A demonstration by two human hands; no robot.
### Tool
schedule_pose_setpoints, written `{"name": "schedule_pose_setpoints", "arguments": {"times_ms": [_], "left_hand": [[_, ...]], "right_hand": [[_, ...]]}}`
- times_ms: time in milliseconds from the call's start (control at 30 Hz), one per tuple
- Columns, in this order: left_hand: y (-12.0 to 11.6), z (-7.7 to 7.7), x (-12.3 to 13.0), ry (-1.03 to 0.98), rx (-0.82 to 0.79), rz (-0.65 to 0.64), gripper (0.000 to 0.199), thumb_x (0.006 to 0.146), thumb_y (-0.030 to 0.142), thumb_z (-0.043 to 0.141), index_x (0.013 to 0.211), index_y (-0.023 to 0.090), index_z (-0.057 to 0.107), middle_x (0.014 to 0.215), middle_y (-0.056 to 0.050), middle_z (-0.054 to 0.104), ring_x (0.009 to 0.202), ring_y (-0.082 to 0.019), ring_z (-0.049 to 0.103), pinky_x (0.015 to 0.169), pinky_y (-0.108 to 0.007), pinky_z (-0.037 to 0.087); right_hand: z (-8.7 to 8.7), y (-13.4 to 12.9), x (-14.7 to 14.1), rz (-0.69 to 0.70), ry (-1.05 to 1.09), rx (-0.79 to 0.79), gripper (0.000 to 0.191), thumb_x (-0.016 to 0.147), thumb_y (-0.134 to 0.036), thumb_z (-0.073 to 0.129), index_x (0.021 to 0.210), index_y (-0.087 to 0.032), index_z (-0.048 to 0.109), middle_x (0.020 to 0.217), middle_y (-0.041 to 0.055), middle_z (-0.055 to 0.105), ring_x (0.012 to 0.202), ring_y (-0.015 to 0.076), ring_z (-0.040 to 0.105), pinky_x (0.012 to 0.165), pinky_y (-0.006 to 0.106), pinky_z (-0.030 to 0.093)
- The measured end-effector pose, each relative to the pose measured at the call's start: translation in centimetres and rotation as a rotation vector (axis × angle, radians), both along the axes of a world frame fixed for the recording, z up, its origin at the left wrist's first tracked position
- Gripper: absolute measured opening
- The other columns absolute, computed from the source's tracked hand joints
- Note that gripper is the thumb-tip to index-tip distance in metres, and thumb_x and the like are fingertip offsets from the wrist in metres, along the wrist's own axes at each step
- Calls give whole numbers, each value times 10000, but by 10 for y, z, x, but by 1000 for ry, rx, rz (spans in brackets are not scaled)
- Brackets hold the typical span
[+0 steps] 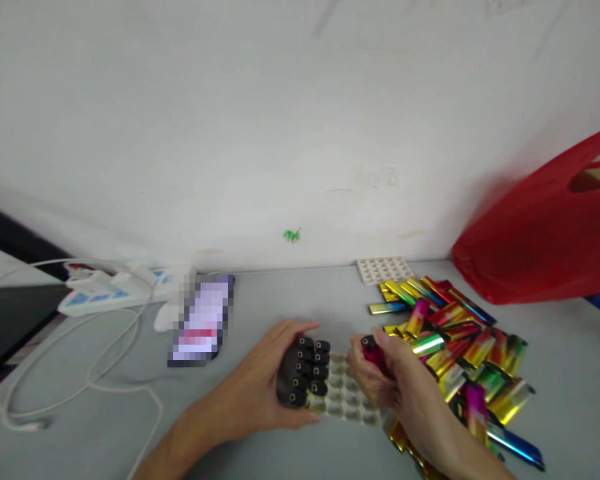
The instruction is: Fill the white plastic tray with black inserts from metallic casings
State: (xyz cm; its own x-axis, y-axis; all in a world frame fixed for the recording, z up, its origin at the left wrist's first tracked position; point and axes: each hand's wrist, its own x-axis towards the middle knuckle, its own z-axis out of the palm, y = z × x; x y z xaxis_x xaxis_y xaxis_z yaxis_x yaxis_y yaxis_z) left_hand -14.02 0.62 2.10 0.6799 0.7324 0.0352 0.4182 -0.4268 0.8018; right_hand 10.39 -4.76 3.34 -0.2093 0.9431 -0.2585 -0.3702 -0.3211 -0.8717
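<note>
My left hand (266, 380) is curved around the left end of a pale tray (353, 393) with rows of round pockets, its thumb and fingers along opposite sides. Several upright pieces with black ends (305, 368), each with a small ring on top, stand close together in the tray's left part. The pockets to their right are bare. Over the tray's right edge, my right hand (393, 373) is closed on a shiny magenta tube (374, 357) with a black end facing up. Its lower part is hidden by the fingers.
A loose pile of shiny multicoloured tubes (453, 383) covers the table's right side. Behind it lie a second pocketed tray (384, 269) and a red bag (535, 243). On the left are a phone (203, 317), a power strip (125, 290) and a looped white cable (87, 388).
</note>
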Motion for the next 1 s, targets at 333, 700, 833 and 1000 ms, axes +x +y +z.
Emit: {"name": "schedule_pose_setpoints", "arguments": {"times_ms": [333, 700, 833, 1000], "left_hand": [[1, -2, 0, -13, -5, -1, 1079, 752, 346, 1055, 1634, 404, 437, 1510, -65, 580, 1366, -347, 624, 1202, -490, 500], [1, -3, -1, -11, -15, -4, 1074, 755, 373, 1052, 1633, 400, 435, 1502, -71, 580, 1370, -352, 625, 1212, -500, 495], [0, -3, -1, -2, -16, -3, 1072, 764, 359, 1045, 1643, 392, 433, 1506, -77, 585, 1383, -358, 618, 1231, -512, 482], [0, -2, -1, 7, -5, -3, 1092, 751, 333, 1053, 1638, 404, 421, 1531, -76, 570, 1406, -366, 599, 1243, -533, 465]], "right_hand": [[-1, -3, 4, 59, 55, -6, 532, 1017, -658, 480, 673, -261, 395, 620, -83, 233, 577, 136, 132, 531, 317, 122], [6, 2, 5, 43, 103, -21, 572, 960, -712, 596, 669, -259, 402, 619, -95, 221, 565, 122, 108, 528, 318, 125], [4, 2, 5, 49, 104, -35, 573, 949, -714, 603, 663, -262, 400, 620, -94, 221, 567, 124, 106, 533, 322, 122], [2, -1, 5, 36, 88, -55, 583, 939, -740, 583, 657, -265, 394, 618, -90, 223, 574, 128, 111, 546, 326, 115]]}}
